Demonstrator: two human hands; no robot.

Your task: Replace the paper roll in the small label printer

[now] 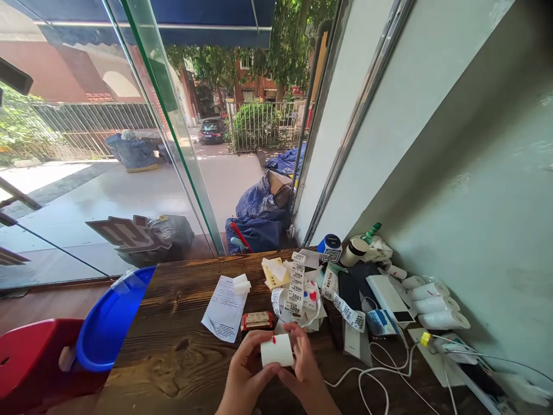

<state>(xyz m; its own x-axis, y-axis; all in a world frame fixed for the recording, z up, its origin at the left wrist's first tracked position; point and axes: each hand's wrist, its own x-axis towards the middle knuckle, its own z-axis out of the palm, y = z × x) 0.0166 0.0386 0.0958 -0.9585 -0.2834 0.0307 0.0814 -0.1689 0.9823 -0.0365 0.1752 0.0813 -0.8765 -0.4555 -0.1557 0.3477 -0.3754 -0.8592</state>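
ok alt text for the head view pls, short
Two bare hands, left hand and right hand, hold a small white paper roll over a dark wooden table. Behind it lie numbered ticket strips, a printed sheet and more white rolls by the wall.

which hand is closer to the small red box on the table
Left. The left hand sits just below the small red box, gripping the white paper roll. The right hand holds the roll's other end, further to the right.
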